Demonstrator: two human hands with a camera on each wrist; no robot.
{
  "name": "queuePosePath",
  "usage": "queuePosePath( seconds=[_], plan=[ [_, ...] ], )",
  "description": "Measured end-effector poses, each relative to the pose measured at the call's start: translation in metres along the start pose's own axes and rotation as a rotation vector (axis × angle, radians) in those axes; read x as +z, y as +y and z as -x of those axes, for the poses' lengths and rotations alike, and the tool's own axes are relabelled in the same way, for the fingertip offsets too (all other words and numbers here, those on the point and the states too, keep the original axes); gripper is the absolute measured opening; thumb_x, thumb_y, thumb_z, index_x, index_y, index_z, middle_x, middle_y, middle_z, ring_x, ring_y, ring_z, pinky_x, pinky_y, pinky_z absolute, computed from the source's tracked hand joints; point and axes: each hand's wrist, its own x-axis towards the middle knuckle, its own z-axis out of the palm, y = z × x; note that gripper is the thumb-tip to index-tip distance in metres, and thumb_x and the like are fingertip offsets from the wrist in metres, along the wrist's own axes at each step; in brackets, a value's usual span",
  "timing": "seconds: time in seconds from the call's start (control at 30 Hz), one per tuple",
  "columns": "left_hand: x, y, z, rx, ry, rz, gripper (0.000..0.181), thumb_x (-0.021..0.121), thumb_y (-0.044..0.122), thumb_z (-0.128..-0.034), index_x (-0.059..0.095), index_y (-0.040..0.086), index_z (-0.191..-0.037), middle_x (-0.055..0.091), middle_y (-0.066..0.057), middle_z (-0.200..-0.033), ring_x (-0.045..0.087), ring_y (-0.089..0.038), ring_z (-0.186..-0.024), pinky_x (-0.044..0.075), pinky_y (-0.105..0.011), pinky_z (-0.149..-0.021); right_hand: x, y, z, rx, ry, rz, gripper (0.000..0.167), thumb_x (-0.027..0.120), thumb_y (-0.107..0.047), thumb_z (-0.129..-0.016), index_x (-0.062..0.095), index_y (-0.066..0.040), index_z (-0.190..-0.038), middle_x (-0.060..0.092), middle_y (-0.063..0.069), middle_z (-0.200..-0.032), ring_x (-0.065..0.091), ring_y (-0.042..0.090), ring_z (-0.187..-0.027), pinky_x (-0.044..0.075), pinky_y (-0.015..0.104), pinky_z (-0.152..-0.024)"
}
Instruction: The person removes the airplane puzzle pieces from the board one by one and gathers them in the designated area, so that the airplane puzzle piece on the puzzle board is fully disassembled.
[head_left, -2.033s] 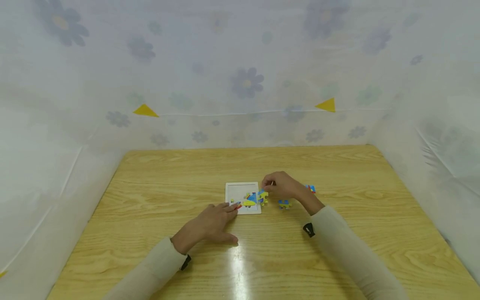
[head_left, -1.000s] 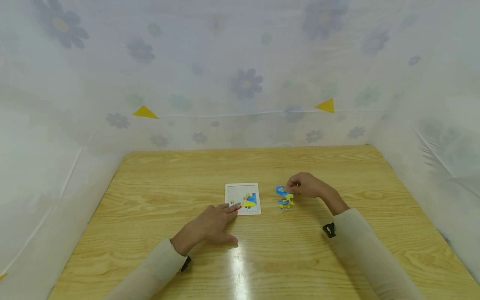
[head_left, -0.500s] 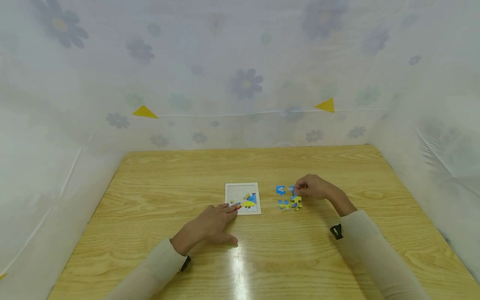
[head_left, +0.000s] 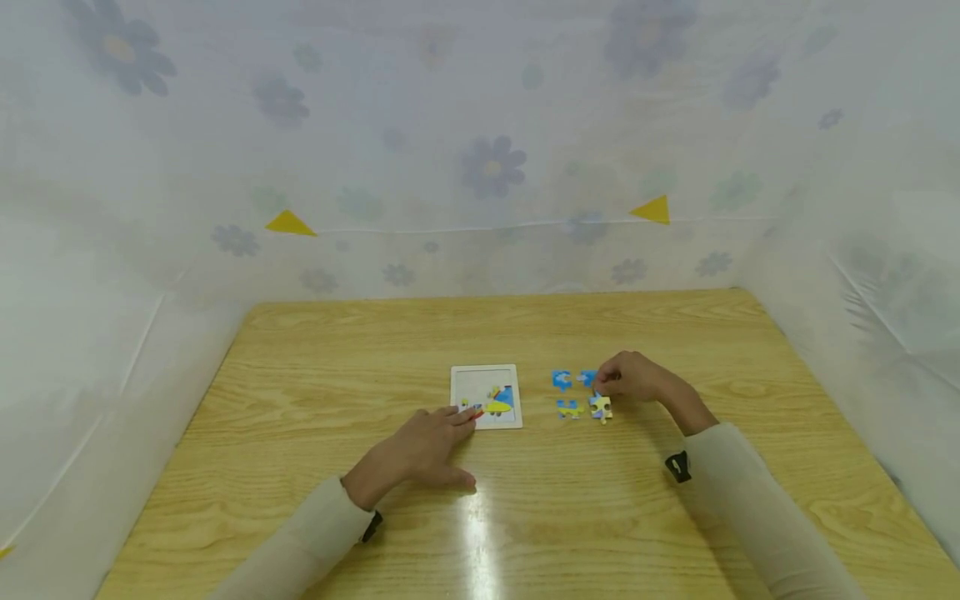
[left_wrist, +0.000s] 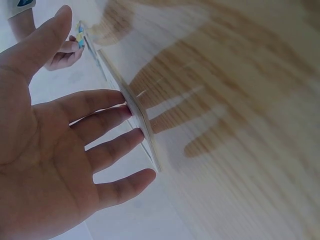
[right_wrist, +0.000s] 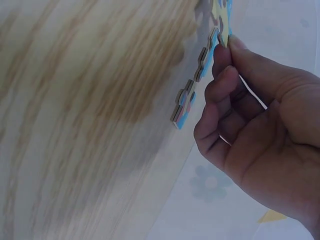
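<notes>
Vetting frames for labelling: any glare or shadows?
Head: bright glare streak on the table, clear of the puzzle tray. Left wrist: dark hand-shaped patch, shadow or reflection, beside the left hand. Right wrist: dark patch amid pale sheen near puzzle pieces.

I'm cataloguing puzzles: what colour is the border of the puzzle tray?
The puzzle tray has a white border, seen best in the head view.

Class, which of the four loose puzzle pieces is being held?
The lower-right piece in the head view: the right hand pinches it; the upper-left piece, upper-right piece and lower-left piece lie on the table.
</notes>
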Motion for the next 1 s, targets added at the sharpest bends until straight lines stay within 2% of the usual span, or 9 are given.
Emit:
queuePosePath(
  seconds=[0.63, 0.83, 1.0],
  plan=[
    [0.0013, 0.0018, -0.0010, 0.015, 0.004, -0.015, 0.082, 0.067, 0.056, -0.0799, 0.044, 0.009, -0.142, 0.035, -0.004, -0.153, 0.034, -0.030, -0.140, 0.035, -0.053, -0.105, 0.0019, -0.0017, 0.0012, 0.075, 0.037, 0.015, 0.013, 0.060, -0.009, -0.092, 0.072, -0.007, -0.086, 0.070, 0.005, -0.086, 0.061, 0.017, -0.073, 0.049, 0.029, -0.067],
    [0.0015, 0.0025, -0.0015, 0.007, 0.000, -0.016, 0.081, 0.067, 0.057, -0.0799, 0.044, 0.009, -0.142, 0.036, -0.004, -0.153, 0.034, -0.029, -0.140, 0.035, -0.053, -0.105, -0.0008, 0.0011, -0.0002, 0.068, 0.045, 0.036, 0.012, 0.062, -0.011, -0.091, 0.072, -0.009, -0.085, 0.070, 0.004, -0.089, 0.059, 0.015, -0.076, 0.048, 0.030, -0.069],
    [0.0004, 0.0027, -0.0011, 0.001, -0.004, -0.016, 0.081, 0.066, 0.057, -0.0803, 0.044, 0.010, -0.142, 0.036, -0.004, -0.153, 0.033, -0.029, -0.141, 0.034, -0.054, -0.105, -0.0011, 0.0006, -0.0030, 0.045, 0.057, 0.036, 0.013, 0.060, -0.009, -0.091, 0.073, -0.008, -0.086, 0.070, 0.004, -0.088, 0.057, 0.015, -0.073, 0.047, 0.030, -0.067]
  ],
)
